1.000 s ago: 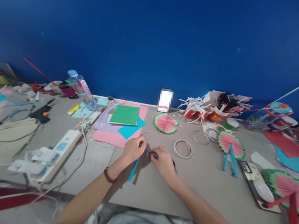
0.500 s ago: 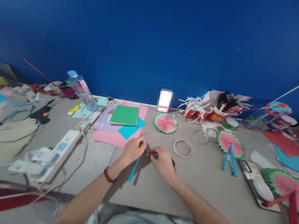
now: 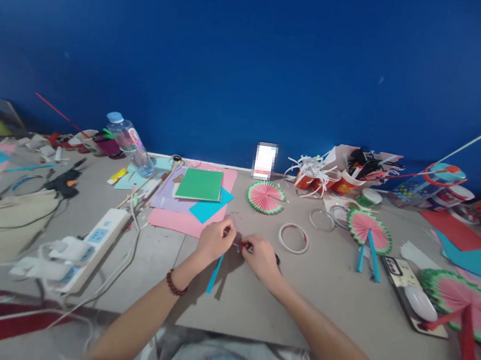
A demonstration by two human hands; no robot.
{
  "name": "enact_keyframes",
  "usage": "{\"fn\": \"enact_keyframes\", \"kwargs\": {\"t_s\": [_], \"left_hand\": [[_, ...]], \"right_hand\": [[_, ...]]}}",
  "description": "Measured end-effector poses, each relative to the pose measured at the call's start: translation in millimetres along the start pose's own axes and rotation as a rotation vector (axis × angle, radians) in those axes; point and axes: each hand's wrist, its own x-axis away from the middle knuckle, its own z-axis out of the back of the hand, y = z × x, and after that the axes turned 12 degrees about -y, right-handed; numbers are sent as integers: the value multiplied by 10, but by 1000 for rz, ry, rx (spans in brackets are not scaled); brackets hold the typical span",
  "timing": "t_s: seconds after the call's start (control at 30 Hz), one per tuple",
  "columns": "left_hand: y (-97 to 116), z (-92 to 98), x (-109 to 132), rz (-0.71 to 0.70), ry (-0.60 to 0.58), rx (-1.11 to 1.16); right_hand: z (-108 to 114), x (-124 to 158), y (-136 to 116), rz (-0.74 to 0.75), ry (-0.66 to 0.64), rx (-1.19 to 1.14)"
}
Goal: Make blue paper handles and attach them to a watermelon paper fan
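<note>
My left hand (image 3: 216,239) is closed in a pinch on a blue paper strip (image 3: 214,276), which hangs down toward the near edge of the table. Close beside it, my right hand (image 3: 260,255) has its fingers curled around a dark tool that looks like scissors (image 3: 278,259), mostly hidden by the hand. The fingertips of both hands are nearly together, and the detail between them is too small to make out. Beyond the hands lies a pink pleated paper fan (image 3: 266,197) with a green edge.
Left of my hands are green paper (image 3: 199,184), pink sheets (image 3: 173,222), a power strip (image 3: 99,244) with cables and a tilted water bottle (image 3: 130,143). To the right lie a tape roll (image 3: 293,238), a fan with blue handles (image 3: 369,231), a phone (image 3: 397,271) and a mouse (image 3: 420,303).
My right hand has shifted slightly left, closer to my left hand, and its fingers cover more of the dark tool. My left hand and the blue strip stay about where they were.
</note>
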Motion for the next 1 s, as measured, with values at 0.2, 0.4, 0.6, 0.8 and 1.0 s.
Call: {"fn": "enact_keyframes", "kwargs": {"t_s": [0.2, 0.4, 0.6, 0.8, 1.0], "left_hand": [[218, 267, 216, 20, -127, -283], [353, 243, 560, -50, -324, -411], [362, -64, 747, -173, -342, -366], [408, -245, 786, -439, -370, -314], [346, -468, 794, -486, -318, -419]], "right_hand": [[1, 11, 21, 50, -8, -13], [-38, 65, 34, 69, 25, -7], [-47, 46, 20, 58, 30, -55], [53, -7, 5, 12, -78, -117], [65, -40, 36, 7, -113, -17]]}}
